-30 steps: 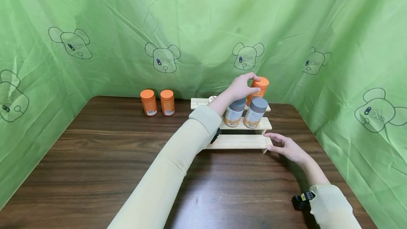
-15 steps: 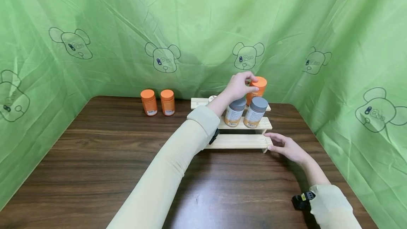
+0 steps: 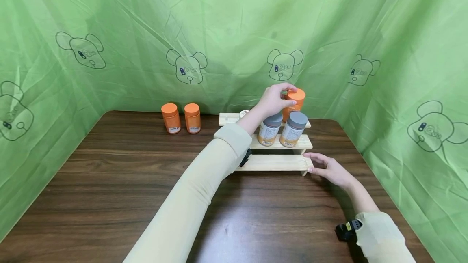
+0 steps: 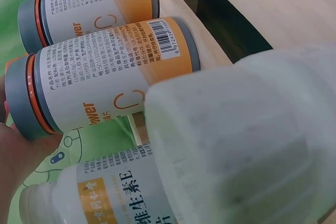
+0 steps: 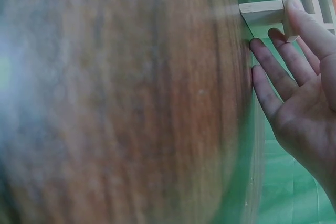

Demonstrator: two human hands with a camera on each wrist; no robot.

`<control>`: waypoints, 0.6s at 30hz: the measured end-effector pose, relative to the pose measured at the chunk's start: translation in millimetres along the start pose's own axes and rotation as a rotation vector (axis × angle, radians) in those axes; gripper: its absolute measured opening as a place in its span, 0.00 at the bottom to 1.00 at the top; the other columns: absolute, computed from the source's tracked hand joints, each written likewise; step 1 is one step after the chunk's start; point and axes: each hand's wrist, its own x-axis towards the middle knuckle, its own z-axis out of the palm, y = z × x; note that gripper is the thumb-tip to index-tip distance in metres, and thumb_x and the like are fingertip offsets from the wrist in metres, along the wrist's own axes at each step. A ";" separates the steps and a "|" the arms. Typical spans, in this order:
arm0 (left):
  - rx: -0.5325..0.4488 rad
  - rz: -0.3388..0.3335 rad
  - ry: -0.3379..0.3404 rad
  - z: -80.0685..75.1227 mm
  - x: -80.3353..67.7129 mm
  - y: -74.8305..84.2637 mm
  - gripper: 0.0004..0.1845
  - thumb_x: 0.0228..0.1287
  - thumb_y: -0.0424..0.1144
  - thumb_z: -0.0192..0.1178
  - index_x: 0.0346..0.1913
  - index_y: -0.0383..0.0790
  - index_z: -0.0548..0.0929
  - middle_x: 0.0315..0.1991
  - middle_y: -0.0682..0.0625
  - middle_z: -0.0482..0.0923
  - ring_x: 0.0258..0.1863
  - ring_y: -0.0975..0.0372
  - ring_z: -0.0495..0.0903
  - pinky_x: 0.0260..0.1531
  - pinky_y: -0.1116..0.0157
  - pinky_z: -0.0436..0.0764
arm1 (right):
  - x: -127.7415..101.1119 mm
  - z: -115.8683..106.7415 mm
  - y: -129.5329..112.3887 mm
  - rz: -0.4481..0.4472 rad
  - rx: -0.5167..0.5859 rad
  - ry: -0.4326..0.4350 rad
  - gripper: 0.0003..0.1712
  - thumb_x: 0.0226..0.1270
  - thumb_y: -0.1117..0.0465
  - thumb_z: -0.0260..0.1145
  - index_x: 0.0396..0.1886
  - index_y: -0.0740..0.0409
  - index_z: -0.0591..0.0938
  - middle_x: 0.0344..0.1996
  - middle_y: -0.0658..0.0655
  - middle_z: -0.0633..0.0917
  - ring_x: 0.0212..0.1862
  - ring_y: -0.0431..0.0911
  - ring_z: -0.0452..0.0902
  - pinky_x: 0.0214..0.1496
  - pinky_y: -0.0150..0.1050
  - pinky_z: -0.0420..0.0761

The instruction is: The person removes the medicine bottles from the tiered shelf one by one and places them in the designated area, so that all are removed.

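My left hand holds an orange bottle by its upper part, thumb in front and fingers behind, over the right of the top tier of a stepped wooden rack. Two grey-capped bottles, one on the left and one on the right, stand on the middle tier and hide the orange bottle's base. At the right end of the lowest tier, my right hand pinches the board between thumb and fingers. The left wrist view shows the grey-capped bottles' labels close up.
Two more orange bottles, a left one and a right one, stand left of the rack. A white bottle shows in the left wrist view. Green cloth encloses the dark wooden table.
The orange bottle in my left hand has shifted slightly left above the top tier. My right hand has stayed at the rack's end.
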 end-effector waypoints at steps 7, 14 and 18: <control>0.016 0.014 0.106 -7.6 2.5 5.1 0.14 0.64 0.33 0.59 0.53 0.43 0.79 0.47 0.52 0.82 0.43 0.63 0.81 0.42 0.76 0.77 | 0.2 0.7 -0.1 -0.013 0.007 0.002 0.28 0.64 0.56 0.66 0.63 0.53 0.72 0.59 0.60 0.77 0.56 0.30 0.71 0.54 0.22 0.69; 0.009 -0.042 0.015 -12.8 4.9 22.3 0.23 0.63 0.39 0.62 0.61 0.46 0.75 0.56 0.49 0.77 0.52 0.59 0.78 0.46 0.73 0.77 | -2.2 0.3 2.1 -0.025 0.005 -0.005 0.28 0.63 0.59 0.66 0.63 0.55 0.72 0.58 0.61 0.77 0.55 0.31 0.72 0.54 0.25 0.71; 0.056 -0.048 -0.013 -13.3 5.0 23.6 0.24 0.61 0.44 0.65 0.60 0.46 0.76 0.59 0.51 0.76 0.55 0.60 0.76 0.51 0.71 0.74 | -0.2 -0.5 -0.2 -0.028 0.008 -0.006 0.28 0.63 0.58 0.66 0.63 0.54 0.72 0.58 0.60 0.77 0.56 0.29 0.71 0.55 0.23 0.69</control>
